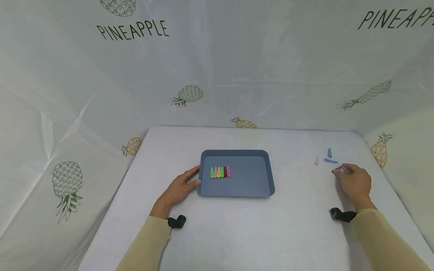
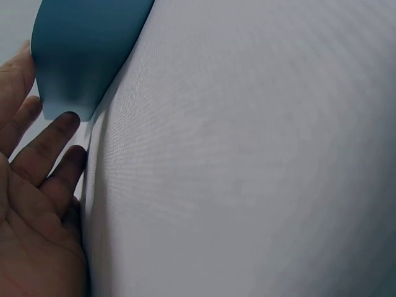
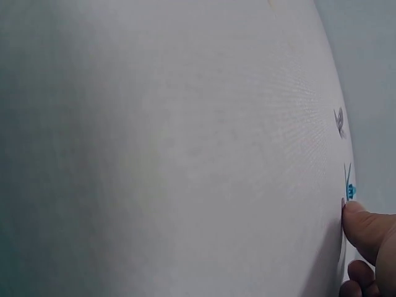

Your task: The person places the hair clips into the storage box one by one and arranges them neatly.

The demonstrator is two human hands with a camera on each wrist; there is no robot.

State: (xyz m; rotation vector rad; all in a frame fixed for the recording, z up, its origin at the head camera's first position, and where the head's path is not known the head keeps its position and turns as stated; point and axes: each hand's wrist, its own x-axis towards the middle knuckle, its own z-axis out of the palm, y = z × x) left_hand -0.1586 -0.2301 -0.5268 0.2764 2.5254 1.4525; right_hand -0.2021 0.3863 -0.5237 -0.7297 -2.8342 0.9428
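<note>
A blue-grey tray (image 1: pixel 251 177) lies on the white table, with a row of several snap hair clips (image 1: pixel 218 172) in green, pink, yellow and dark red near its left side. My left hand (image 1: pixel 179 189) is at the tray's left edge, thumb and fingers spread along it; the left wrist view has its fingers (image 2: pixel 46 148) loosely extended by the outer wall. Over at the table's right, my right hand (image 1: pixel 355 183) pinches a dark red hair clip (image 1: pixel 333 171) between thumb and fingertips. Just beyond it lie two blue hair clips (image 1: pixel 330 160) and a pale pink one (image 1: pixel 317 160).
White cloth covers the table (image 1: pixel 291 229). Behind it and at both sides hangs a pale curtain (image 1: pixel 217 56) printed with pineapples. A black wrist strap (image 1: pixel 177 221) shows on the left arm, another strap (image 1: pixel 342 215) on the right.
</note>
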